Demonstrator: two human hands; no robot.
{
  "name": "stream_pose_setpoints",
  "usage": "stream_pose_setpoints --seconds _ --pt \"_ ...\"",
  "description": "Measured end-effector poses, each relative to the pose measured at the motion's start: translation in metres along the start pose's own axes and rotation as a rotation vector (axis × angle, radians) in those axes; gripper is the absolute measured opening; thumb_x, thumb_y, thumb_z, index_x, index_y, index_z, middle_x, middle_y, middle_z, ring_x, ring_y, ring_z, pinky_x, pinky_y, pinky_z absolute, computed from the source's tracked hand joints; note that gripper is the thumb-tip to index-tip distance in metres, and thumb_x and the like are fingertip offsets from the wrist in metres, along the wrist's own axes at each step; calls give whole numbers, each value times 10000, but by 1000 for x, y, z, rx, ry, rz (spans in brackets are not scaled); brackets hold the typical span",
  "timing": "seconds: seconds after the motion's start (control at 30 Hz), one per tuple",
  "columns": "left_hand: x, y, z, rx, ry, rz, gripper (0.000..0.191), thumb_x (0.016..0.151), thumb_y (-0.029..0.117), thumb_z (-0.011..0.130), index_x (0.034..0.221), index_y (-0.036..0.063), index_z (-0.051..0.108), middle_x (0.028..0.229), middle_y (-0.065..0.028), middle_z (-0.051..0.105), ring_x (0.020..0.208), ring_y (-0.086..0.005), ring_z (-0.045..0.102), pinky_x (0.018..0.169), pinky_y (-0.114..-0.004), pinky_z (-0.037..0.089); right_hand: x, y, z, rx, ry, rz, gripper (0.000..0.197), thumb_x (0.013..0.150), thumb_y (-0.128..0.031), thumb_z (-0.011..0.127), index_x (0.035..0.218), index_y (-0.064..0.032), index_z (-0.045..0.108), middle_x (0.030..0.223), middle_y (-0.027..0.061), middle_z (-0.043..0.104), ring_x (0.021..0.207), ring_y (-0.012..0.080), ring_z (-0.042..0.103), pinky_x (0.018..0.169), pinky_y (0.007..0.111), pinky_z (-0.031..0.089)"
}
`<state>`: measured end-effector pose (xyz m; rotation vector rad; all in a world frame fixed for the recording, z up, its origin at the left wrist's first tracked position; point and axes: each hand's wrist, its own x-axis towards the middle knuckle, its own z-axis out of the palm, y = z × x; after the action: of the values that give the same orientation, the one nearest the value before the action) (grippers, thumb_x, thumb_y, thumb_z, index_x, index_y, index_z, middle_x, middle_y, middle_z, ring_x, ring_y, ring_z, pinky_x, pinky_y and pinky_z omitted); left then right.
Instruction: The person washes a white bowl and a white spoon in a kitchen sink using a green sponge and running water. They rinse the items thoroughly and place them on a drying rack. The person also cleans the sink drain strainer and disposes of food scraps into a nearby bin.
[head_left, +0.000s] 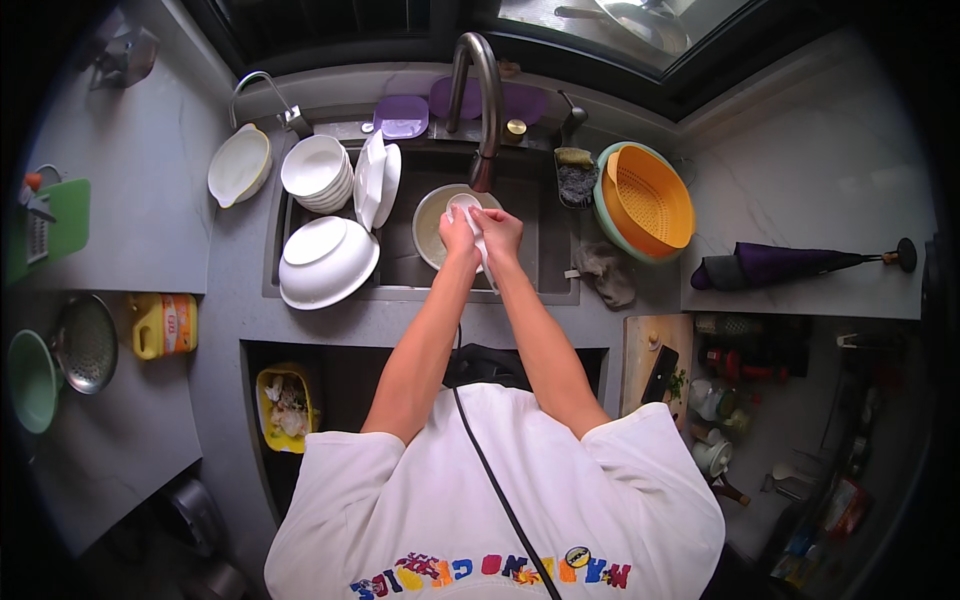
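Observation:
Both my hands are together under the arched faucet (487, 97), over a white basin (426, 238) in the dark sink (531, 187). Between them is a white spoon (464, 201), its rounded bowl facing the faucet and its handle running back toward me. My left hand (459, 234) grips the spoon from the left. From the other side, my right hand (500, 231) closes around it with the thumb near the bowl. The fingers hide much of the handle. Cloudy liquid shows inside the basin.
Left in the sink stand stacked white bowls (315, 169), upright plates (379, 180) and an overturned large bowl (328, 262). On the right are an orange colander (649, 199), a scrubber holder (576, 184) and a crumpled bag (606, 274). A knife (660, 373) lies on a cutting board (637, 341).

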<state>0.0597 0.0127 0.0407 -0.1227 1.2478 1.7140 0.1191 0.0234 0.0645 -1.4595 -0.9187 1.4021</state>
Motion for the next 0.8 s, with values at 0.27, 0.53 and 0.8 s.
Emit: stream_pose_setpoints --seconds 0.27,0.53,0.8 --pt "0 3 -8 -66 -27 -50 289 1074 267 424 1188 16 511 1092 -138 623 953 -246 637 803 -406 559 -10 -6 0 30 -49 -15 111 795 -35 800 862 16 729 800 46 705 693 100 618 643 249 510" --pt "14 15 -36 -49 16 -31 292 1077 232 364 1209 15 507 1130 -149 618 1000 -261 630 859 -418 547 -19 3 21 110 -143 152 105 790 -21 798 787 -9 694 737 24 675 639 85 580 585 232 461" --pt "12 31 -44 -73 152 -136 340 1073 248 421 1250 -7 560 1136 -117 636 1054 -235 608 891 -386 511 -8 8 9 27 -96 83 146 849 -130 796 881 -31 693 805 40 709 701 96 666 615 207 500"
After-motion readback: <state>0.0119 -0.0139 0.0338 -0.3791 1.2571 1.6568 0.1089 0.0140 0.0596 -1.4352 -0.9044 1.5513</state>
